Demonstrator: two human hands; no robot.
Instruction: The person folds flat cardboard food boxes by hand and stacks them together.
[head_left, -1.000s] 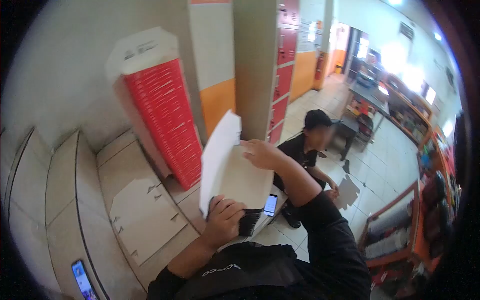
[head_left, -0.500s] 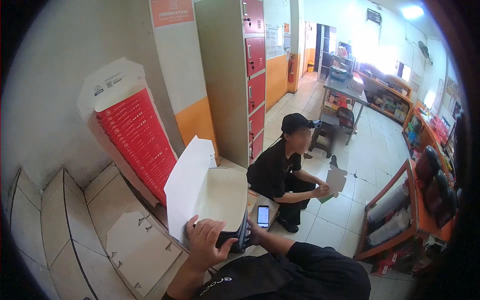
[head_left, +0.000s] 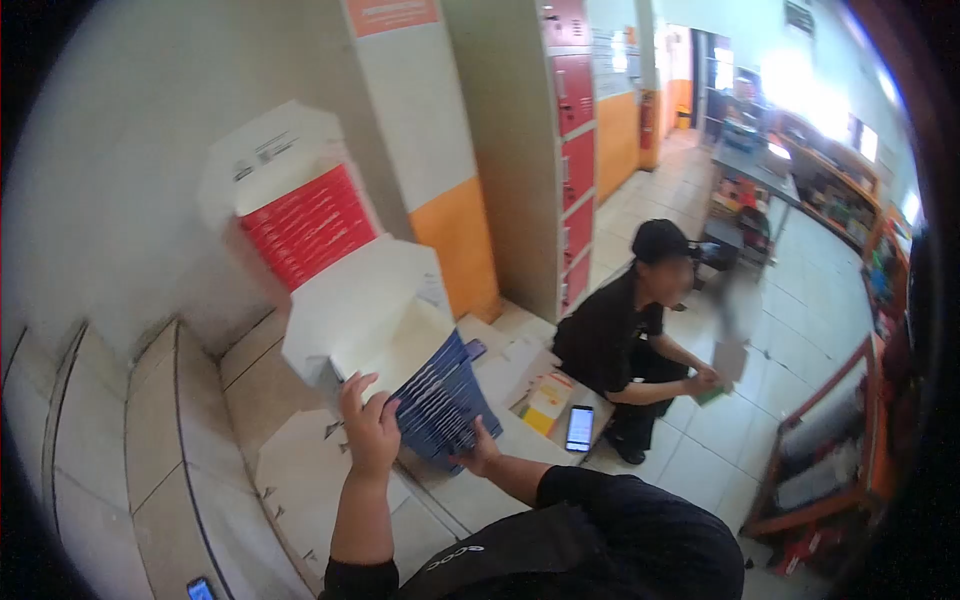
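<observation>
A stack of nested paper food boxes (head_left: 440, 395), blue outside and white inside, leans tilted in front of me with its top lid raised. My left hand (head_left: 370, 425) is closed at the near left edge of the stack, thumb against its side. Low on the right, my right hand (head_left: 480, 450) grips the stack's blue side, its fingers partly hidden. Behind it stands a taller stack of red boxes (head_left: 310, 225), nested the same way and leaning on the wall. A flat white cardboard sheet (head_left: 305, 460) lies on the step to the left.
A phone (head_left: 579, 428) lies on the ledge at right, beside a yellow and white packet (head_left: 548, 402). Another phone (head_left: 201, 588) is at the lower left. A person in black (head_left: 620, 340) squats nearby, holding cardboard. Red lockers (head_left: 575, 95) and tiled steps (head_left: 150, 400) flank the area.
The blue box stack has tipped, so its layered blue sides now show, and it has come in front of the red stack. My view has shifted left.
</observation>
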